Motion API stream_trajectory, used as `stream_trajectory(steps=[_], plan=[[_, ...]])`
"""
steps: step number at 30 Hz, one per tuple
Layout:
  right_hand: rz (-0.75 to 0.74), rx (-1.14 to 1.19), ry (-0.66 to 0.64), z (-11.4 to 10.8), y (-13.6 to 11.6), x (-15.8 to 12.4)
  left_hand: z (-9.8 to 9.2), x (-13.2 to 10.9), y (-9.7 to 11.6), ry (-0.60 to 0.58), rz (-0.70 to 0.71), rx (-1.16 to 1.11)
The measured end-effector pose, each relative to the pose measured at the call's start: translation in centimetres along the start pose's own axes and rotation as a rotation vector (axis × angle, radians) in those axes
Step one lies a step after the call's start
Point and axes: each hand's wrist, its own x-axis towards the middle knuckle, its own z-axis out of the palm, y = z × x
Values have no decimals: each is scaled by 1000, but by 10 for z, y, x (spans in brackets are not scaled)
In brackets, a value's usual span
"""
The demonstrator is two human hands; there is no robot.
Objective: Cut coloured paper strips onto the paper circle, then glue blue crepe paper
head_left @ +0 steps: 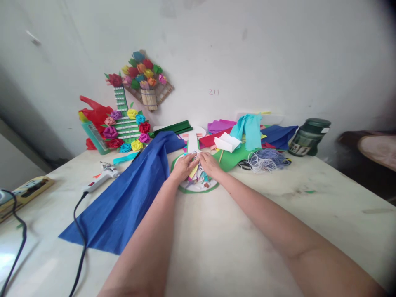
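Observation:
A round white base with a green rim (198,191) lies on the table in front of me, with a white strip edged in green (193,142) running away from its far side. Small coloured paper scraps (198,175) are heaped on the base. My left hand (185,166) curves in over the heap from the left, its fingers closed on the scraps. From the other side, my right hand (209,163) also has its fingers closed among them. The fingertips of both hands come together near the far edge of the heap, where they partly hide what they hold.
Blue crepe paper (123,198) spreads at left, beside a hot glue gun (103,177) with its cord. A flower-trimmed green guitar shape (126,128) stands behind. Coloured papers (247,128), tangled yarn (267,160) and a dark green jar (309,138) are at right. A power strip (27,194) lies far left.

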Motion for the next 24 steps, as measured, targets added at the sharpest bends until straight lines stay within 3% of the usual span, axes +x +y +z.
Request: stream_trajectory(steps=[17,24], plan=[[-29,-117,-96,-6,2,9,-2,-3,-1,7,3,40],[111,33,-100,-29,3,17,-2,-4,-3,83,3,123]])
